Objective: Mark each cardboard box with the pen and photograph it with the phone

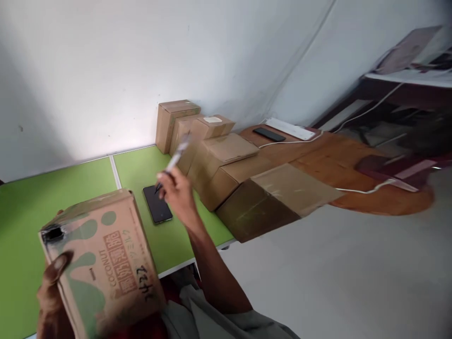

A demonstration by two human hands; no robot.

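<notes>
Two hands are busy at the near edge of the green table (52,188): the left hand (52,292) grips a carton (102,259) from below, thumb pressed flat on its face, and the right hand (178,190) pinches a pen (174,160) between fingers and thumb, raised above the tabletop. That carton is brown cardboard printed with green blotches, the word COCONUT, red characters and handwritten black digits along one edge; a dark scuffed patch marks its upper left corner. It is held tilted, overhanging the table's near edge toward the person's lap. A dark phone (157,204) lies flat on the green surface just below the right hand, near the table's right edge. Plain boxes (212,146) run in a row from the back wall along the right edge, the last one (275,200) jutting past the front corner. Beyond them a wooden table (353,174) carries a second phone (269,134), a power strip (289,128) and white cables. Bare green surface lies left of the carton, and grey floor (335,273) lies bare to the right.
</notes>
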